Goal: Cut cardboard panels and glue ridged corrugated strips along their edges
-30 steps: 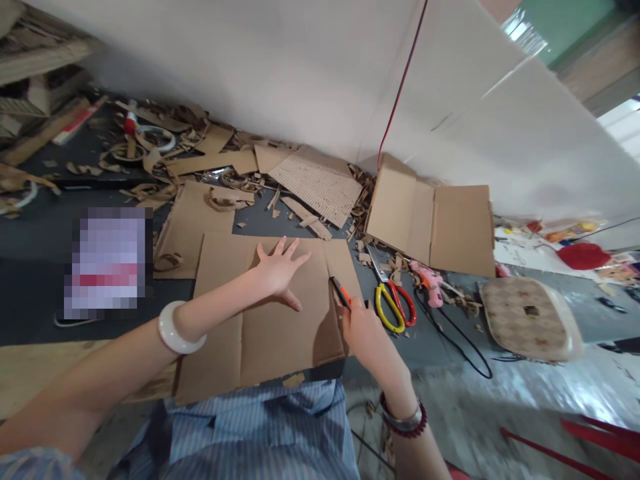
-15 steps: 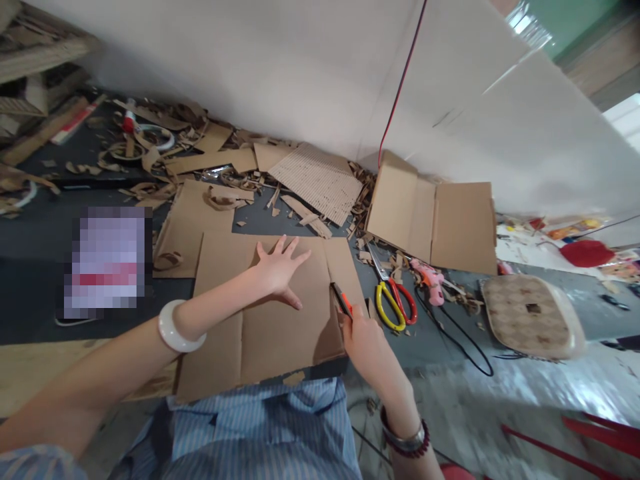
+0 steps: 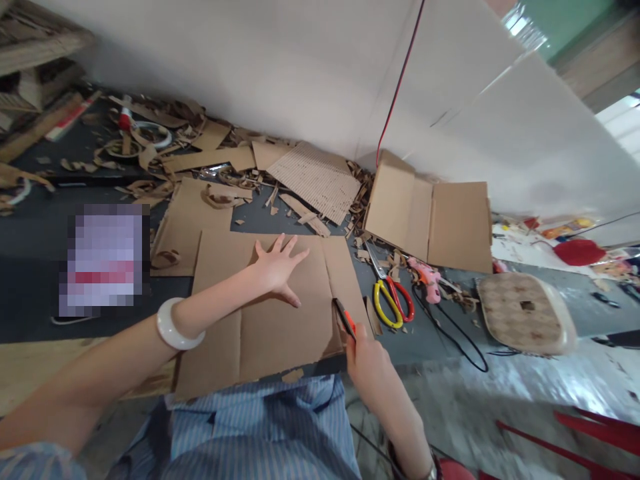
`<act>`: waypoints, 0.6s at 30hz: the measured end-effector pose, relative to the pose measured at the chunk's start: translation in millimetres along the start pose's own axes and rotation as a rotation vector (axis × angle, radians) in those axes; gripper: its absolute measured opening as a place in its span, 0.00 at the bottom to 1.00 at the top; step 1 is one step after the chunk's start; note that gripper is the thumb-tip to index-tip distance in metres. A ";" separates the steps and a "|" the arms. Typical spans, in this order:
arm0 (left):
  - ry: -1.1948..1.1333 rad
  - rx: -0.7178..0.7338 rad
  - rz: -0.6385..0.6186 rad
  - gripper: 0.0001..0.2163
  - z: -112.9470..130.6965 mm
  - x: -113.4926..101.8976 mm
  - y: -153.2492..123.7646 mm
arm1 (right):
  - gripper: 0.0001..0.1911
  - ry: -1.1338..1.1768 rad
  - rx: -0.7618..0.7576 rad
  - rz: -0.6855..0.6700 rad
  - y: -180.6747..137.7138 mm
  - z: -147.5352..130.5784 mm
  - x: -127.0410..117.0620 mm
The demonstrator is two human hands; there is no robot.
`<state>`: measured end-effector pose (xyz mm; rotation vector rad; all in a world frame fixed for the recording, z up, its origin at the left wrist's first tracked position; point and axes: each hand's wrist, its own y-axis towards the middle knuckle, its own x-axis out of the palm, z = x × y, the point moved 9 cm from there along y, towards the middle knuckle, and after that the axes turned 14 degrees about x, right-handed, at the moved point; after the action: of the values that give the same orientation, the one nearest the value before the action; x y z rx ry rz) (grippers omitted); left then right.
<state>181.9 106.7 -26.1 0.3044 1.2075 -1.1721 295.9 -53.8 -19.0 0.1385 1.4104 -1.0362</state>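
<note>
The right hand (image 3: 370,365) sits nearer the body than before, fingers wrapped around a cutter (image 3: 345,319); the left hand (image 3: 276,271) (fingers spread) lies on cardboard (image 3: 290,333).

- notice the cardboard sheet (image 3: 285,340)?
- plain brown, lying flat on the dark table (image 3: 25,267), creased left of its middle.
- and the cutter (image 3: 344,319)?
- black and orange, slanting away leftward over the sheet's right part, gripped in the right hand (image 3: 369,363).

Left hand (image 3: 277,272) splayed, right hand (image 3: 369,360) curled
</note>
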 end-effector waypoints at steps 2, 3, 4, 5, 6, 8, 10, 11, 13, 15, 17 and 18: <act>0.006 0.001 -0.007 0.56 0.5 -0.2 0.0 | 0.11 -0.002 -0.003 -0.009 -3.1 4.1 5.3; 0.006 0.005 -0.006 0.56 0.5 -0.2 0.3 | 0.11 -0.001 -0.009 -0.011 -4.9 6.0 7.5; 0.005 0.008 -0.003 0.56 0.4 -0.1 0.8 | 0.10 0.001 -0.013 -0.012 -6.9 8.2 9.4; 0.004 0.012 0.000 0.56 0.1 0.2 1.2 | 0.10 0.005 -0.016 -0.016 -8.9 10.9 11.6; 0.003 0.013 0.003 0.57 -0.5 0.5 1.6 | 0.10 0.009 -0.021 -0.021 -11.2 13.4 14.0; -0.003 0.014 0.007 0.57 -1.6 1.3 2.1 | 0.10 0.016 -0.027 -0.035 -15.7 19.7 19.6; -0.008 0.011 0.008 0.58 -2.6 2.0 2.0 | 0.10 0.016 -0.022 -0.057 -20.3 26.8 27.3; -0.009 0.011 0.008 0.58 -2.7 2.2 1.9 | 0.10 0.013 -0.017 -0.060 -22.7 30.2 31.2; -0.005 0.014 0.007 0.58 -2.3 2.2 1.6 | 0.10 0.009 -0.006 -0.049 -27.6 36.3 39.3; 0.001 0.016 0.004 0.59 -1.5 1.7 1.1 | 0.12 0.014 0.002 -0.029 -32.3 42.1 48.7; 0.009 0.014 -0.004 0.59 -0.4 1.0 0.0 | 0.13 0.034 0.008 -0.019 -35.5 50.8 59.9; 0.014 0.010 -0.010 0.58 0.0 0.7 -0.8 | 0.14 0.048 0.009 -0.023 -36.3 57.1 66.0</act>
<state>181.2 106.0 -26.4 0.3151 1.2165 -1.1869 302.4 -144.7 -44.1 0.1550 1.4539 -1.0645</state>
